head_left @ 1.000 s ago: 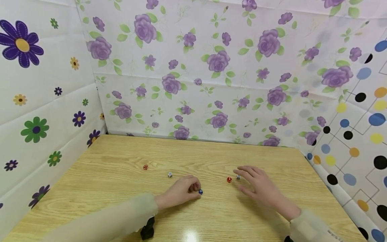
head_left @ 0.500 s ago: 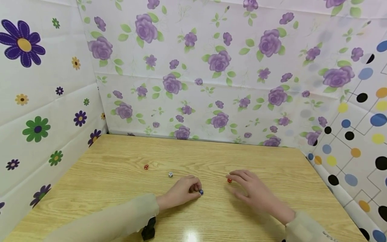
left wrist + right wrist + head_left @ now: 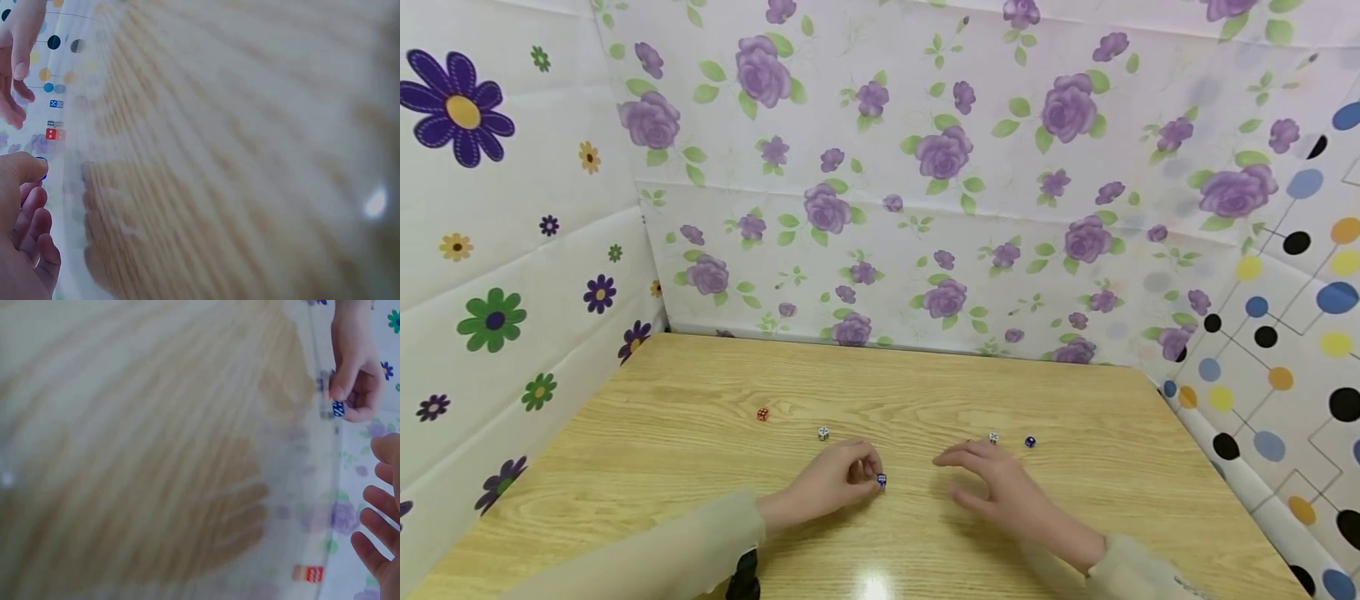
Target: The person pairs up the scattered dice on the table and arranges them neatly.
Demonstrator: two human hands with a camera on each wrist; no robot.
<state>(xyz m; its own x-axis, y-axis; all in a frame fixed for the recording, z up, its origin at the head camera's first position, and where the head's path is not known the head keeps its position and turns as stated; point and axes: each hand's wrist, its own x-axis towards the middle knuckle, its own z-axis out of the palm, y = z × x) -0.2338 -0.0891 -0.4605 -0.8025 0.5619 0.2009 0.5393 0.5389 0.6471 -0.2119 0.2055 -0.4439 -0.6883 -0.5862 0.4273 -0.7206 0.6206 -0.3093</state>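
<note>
My left grip [image 3: 829,482] pinches a blue, white-dotted cubic die [image 3: 882,480] near the wood-grained desk [image 3: 865,375] | my right grip [image 3: 1003,487], spread, has shifted left, uncovering another blue die [image 3: 1030,442] | release pending, I judge

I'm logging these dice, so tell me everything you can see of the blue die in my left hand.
The blue die is a small cube, apparently plastic, with white pips too small to count surely. The left hand pinches it at the tips of thumb and fingers, which hide part of it. It sits over the middle stretch of the wooden table; whether it touches that surface, I can't tell.
</note>
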